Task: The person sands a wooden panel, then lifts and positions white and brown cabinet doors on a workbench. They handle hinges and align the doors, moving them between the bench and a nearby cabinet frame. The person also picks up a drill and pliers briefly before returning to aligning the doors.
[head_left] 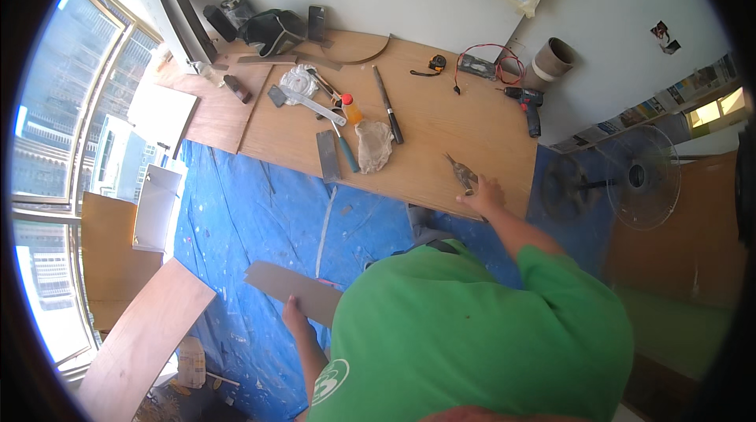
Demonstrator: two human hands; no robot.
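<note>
Right hand (484, 192): fingers curled around one small metal tool (463, 175) at the near right edge of the wooden board (441, 127). Left hand (295, 320): fingers pinch one flat brown strip (293, 290), low left above the blue tarp (236, 209). Far across the board: one drill (528, 103), one tape measure (435, 64).

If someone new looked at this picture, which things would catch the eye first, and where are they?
The big wooden board across the upper middle, strewn with tools, stands out against the blue floor sheet. At its near edge the right hand grips a pair of pliers. Lower left, the left hand holds a flat brown panel.
</note>
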